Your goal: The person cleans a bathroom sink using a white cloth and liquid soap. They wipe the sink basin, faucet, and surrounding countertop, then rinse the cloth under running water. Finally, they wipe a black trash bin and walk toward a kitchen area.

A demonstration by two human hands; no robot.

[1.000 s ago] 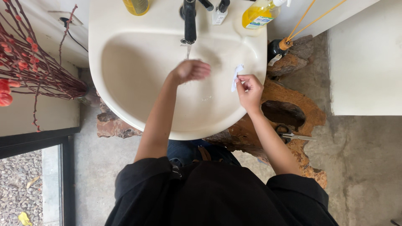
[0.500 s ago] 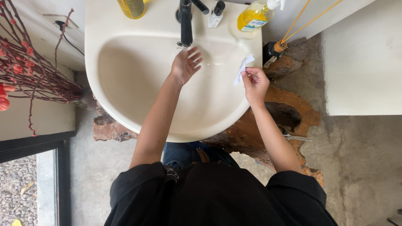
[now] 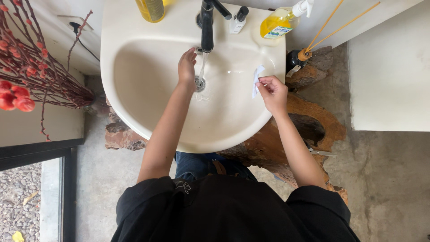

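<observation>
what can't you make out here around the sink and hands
Head view only:
- Left hand: its fingertips blur into the water under the tap.
- White scrap pinched by the right hand: too small to tell what it is.
- Yellow bottle: top cut off by the upper edge.
- Sink stand: hidden by the basin and the person's body.

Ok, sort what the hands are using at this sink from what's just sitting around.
In use:
left hand under the black tap
right hand pinching a white scrap
sink

Lying about:
yellow soap pump bottle
yellow bottle
red berry branches
reed sticks
</observation>
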